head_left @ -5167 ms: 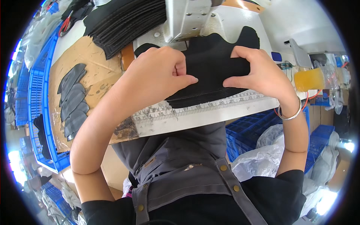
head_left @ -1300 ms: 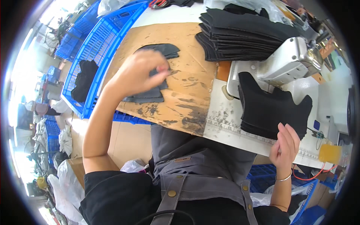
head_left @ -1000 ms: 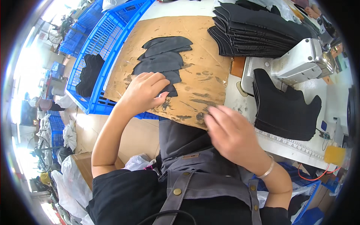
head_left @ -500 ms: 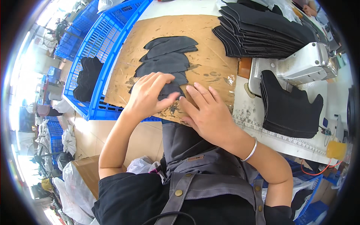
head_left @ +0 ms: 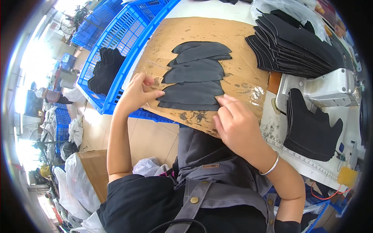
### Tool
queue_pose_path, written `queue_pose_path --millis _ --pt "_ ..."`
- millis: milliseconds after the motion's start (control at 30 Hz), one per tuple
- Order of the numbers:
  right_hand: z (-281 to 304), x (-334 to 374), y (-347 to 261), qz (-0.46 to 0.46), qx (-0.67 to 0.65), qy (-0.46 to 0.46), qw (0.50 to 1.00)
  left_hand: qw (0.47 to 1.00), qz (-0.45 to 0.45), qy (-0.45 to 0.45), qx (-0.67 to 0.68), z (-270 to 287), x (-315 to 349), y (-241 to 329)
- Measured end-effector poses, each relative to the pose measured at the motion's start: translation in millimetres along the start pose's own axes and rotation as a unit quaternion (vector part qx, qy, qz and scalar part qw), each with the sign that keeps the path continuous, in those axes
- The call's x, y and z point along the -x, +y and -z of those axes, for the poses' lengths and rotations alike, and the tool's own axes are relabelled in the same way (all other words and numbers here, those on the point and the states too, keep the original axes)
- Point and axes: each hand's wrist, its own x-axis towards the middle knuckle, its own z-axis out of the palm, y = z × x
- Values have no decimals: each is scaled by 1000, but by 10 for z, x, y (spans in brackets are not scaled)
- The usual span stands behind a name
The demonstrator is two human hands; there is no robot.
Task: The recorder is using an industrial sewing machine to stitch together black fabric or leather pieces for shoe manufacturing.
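Several black, half-moon-shaped cut pieces (head_left: 198,72) lie overlapping in a column on a stained cardboard sheet (head_left: 155,44). The nearest black piece (head_left: 190,93) lies between my two hands. My left hand (head_left: 136,94) is at its left end, thumb tip touching the edge and the forefinger held apart from the thumb. At the other end, my right hand (head_left: 239,121) has its bent fingers closed on the piece's right corner; the thumb is partly tucked below. A silver bangle circles my right wrist.
A blue plastic crate (head_left: 101,101) holding black pieces (head_left: 107,70) stands left of the cardboard. On the right are a tall stack of black cut pieces (head_left: 295,42), a sewing machine's metal arm (head_left: 334,87) and a smaller black stack (head_left: 312,128). A ruler strip (head_left: 299,161) runs along the table's edge.
My hands have moved apart to the two ends of the nearest piece, which now lies uncovered and flatter. The whole view has shifted, so the table things sit farther right.
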Motion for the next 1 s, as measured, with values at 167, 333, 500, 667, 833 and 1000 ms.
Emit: queue_pose_path --millis 167,333,500,667,833,1000 --pt "125 -111 -42 -15 78 -21 997 999 -13 -18 49 -114 149 189" --pt "23 -107 100 118 119 -17 986 989 -61 -43 127 -191 168 132" --pt "154 -168 179 93 160 -39 982 975 -100 -27 195 -245 188 60" --pt "365 -34 246 -16 264 -61 962 976 -73 112 171 -374 328 251" --pt "438 -168 85 -68 283 -8 957 988 -36 97 118 -440 99 419" --pt "260 -382 31 -1 111 21 994 978 -116 168 38 -653 -58 465"
